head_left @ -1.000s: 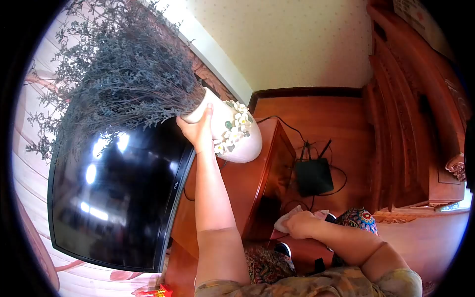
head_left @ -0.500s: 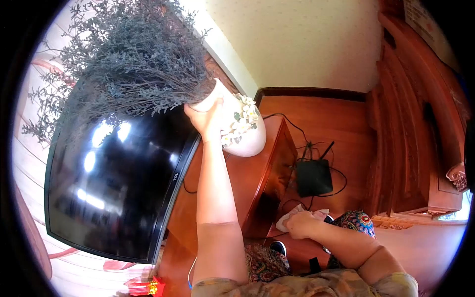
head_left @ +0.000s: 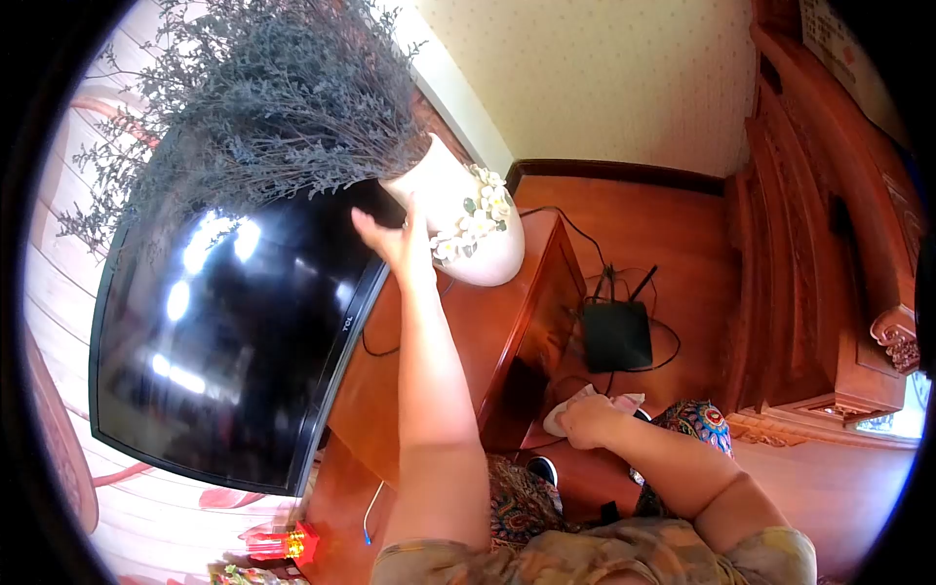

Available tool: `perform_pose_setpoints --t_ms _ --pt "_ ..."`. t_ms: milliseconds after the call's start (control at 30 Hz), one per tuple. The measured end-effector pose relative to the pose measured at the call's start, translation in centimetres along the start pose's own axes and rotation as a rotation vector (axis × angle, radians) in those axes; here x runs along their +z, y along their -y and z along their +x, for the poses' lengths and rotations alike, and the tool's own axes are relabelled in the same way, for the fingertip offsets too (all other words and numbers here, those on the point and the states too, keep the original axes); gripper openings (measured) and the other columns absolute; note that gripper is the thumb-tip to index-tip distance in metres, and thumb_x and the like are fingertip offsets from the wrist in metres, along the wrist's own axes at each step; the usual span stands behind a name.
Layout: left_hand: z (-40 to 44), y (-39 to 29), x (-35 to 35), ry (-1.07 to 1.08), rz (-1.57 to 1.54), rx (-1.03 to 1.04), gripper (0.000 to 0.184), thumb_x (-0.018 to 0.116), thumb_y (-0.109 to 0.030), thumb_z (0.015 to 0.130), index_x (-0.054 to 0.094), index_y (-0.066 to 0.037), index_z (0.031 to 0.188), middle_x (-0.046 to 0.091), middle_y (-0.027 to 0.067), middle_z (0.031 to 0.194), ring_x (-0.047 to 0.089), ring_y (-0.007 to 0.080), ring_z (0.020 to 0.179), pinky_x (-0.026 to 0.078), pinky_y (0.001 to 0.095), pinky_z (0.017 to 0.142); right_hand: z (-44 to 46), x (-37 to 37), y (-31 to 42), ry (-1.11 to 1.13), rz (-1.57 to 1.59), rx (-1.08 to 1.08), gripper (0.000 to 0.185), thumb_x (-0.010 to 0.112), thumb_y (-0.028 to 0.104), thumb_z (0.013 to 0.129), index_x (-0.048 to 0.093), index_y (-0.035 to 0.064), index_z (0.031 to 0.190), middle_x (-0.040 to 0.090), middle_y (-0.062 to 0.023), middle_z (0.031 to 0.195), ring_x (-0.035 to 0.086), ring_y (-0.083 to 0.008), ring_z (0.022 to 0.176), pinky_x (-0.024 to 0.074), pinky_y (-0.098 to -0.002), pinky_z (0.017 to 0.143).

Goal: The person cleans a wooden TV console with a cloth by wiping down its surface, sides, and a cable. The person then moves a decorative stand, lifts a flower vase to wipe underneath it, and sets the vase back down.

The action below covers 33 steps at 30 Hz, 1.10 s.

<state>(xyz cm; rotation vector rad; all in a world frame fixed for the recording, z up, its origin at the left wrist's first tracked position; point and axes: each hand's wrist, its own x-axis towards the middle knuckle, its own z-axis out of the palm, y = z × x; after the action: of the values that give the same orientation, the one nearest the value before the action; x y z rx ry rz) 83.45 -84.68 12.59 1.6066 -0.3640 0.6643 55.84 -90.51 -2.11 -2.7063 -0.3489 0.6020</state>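
A white vase (head_left: pixel 456 219) with white relief flowers stands on the wooden cabinet (head_left: pixel 468 331), full of dried blue-grey stems (head_left: pixel 283 107). My left hand (head_left: pixel 402 239) is at the vase's near side, below its neck, fingers apart and thumb held away from it; whether the fingertips touch the vase is hard to tell. Low on the right, my right hand (head_left: pixel 593 421) is closed around a pale cloth (head_left: pixel 567 408), whose ends stick out on both sides of the fingers.
A black television (head_left: pixel 224 341) fills the left side, partly behind the stems. On the floor right of the cabinet lies a black router (head_left: pixel 617 336) with cables. Carved wooden furniture (head_left: pixel 809 253) lines the right. A red ornament (head_left: pixel 292 544) sits at the lower left.
My left hand has loosened from the vase's neck, and its thumb has swung out to the left. The vase appears slightly higher in view. My right hand still holds the cloth.
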Motion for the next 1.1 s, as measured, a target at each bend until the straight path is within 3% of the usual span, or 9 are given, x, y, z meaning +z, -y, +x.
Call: perform_pose_setpoints --t_ms 167,233,367,633,700,733,833,967,1100 --pt "-10.0 4.2 -3.8 0.0 -0.291 -0.438 0.059 0.054 -0.031 0.088 0.027 0.002 0.128 0.041 0.0167 0.115 0.046 0.0207 0.09 0.038 0.0373 0.087 -0.4 -0.9 0.0 0.088 0.021 -0.014 0.029 0.052 0.016 0.073 0.062 0.0078 0.098 0.059 -0.0191 0.104 0.059 -0.0327 0.094 0.0467 -0.0429 0.077" --pt "-13.6 5.1 -3.5 0.149 -0.555 -0.93 0.068 0.049 -0.043 0.088 0.023 0.003 0.132 0.041 0.022 0.12 0.049 0.0265 0.098 0.036 0.0404 0.094 -0.1 -0.3 -0.2 0.079 0.011 -0.02 0.029 0.052 0.016 0.073 0.062 0.0073 0.099 0.059 -0.0193 0.105 0.059 -0.0326 0.095 0.0471 -0.043 0.076" --pt "-16.2 5.1 -0.8 0.078 -1.284 -1.404 0.102 0.05 -0.061 0.079 -0.002 0.002 0.139 0.008 0.0249 0.144 0.018 0.0361 0.132 0.019 0.0492 0.107 -1.9 -3.0 0.8 0.068 -0.016 -0.051 0.031 0.051 0.016 0.074 0.06 0.0059 0.102 0.061 -0.0195 0.1 0.06 -0.0321 0.09 0.0489 -0.0427 0.071" --pt "-13.3 6.4 2.6 -0.124 -1.862 -1.285 0.121 0.056 -0.075 0.061 -0.003 -0.005 0.139 -0.003 0.0226 0.144 0.001 0.0406 0.133 0.014 0.0589 0.104 0.1 1.6 -1.5 0.004 -0.124 -0.092 0.027 0.047 0.019 0.077 0.063 0.0031 0.092 0.063 -0.0189 0.082 0.062 -0.0334 0.075 0.0493 -0.0425 0.067" --pt "-12.6 5.9 2.8 -0.216 -1.865 -1.323 0.112 0.048 -0.078 0.065 0.003 -0.007 0.14 0.002 0.0213 0.144 0.006 0.0403 0.133 0.015 0.0607 0.104 -0.4 0.5 -0.3 -0.093 -0.009 0.002 0.027 0.048 0.022 0.077 0.063 0.0015 0.087 0.063 -0.0194 0.085 0.062 -0.0346 0.077 0.0489 -0.0429 0.068" --pt "-12.5 5.7 2.9 -0.212 -1.821 -1.243 0.106 0.044 -0.078 0.067 0.008 -0.01 0.14 0.005 0.0195 0.145 0.008 0.0403 0.132 0.015 0.061 0.103 0.0 -0.7 -0.1 0.21 0.05 0.061 0.037 0.048 0.02 0.081 0.056 0.0005 0.111 0.056 -0.0255 0.108 0.057 -0.041 0.095 0.0474 -0.0462 0.08" --pt "-12.5 5.7 3.6 -0.239 -1.759 -1.135 0.089 0.034 -0.077 0.074 0.019 -0.017 0.139 0.015 0.0163 0.143 0.012 0.0405 0.131 0.018 0.0614 0.102 0.3 1.0 -0.3 0.045 -0.031 0.106 0.032 0.053 0.03 0.076 0.064 0.0049 0.094 0.063 -0.0199 0.091 0.06 -0.0366 0.084 0.0482 -0.0423 0.072" --pt "-12.2 5.4 4.4 -0.321 -1.776 -1.28 0.087 0.028 -0.077 0.075 0.024 -0.016 0.137 0.019 0.0165 0.142 0.017 0.0411 0.13 0.02 0.0613 0.101 0.0 0.3 0.1 0.023 0.073 0.014 0.038 0.055 0.033 0.075 0.062 0.007 0.102 0.06 -0.0184 0.104 0.058 -0.0358 0.093 0.0465 -0.0407 0.079" --pt "-11.5 4.8 4.5 -0.311 -1.825 -1.139 0.086 0.025 -0.078 0.075 0.027 -0.017 0.137 0.025 0.0131 0.141 0.021 0.0369 0.13 0.021 0.0608 0.101 -0.5 -1.9 1.1 0.156 0.109 0.105 0.041 0.052 0.035 0.077 0.06 0.0084 0.107 0.058 -0.0186 0.109 0.057 -0.0352 0.096 0.0458 -0.0404 0.081"
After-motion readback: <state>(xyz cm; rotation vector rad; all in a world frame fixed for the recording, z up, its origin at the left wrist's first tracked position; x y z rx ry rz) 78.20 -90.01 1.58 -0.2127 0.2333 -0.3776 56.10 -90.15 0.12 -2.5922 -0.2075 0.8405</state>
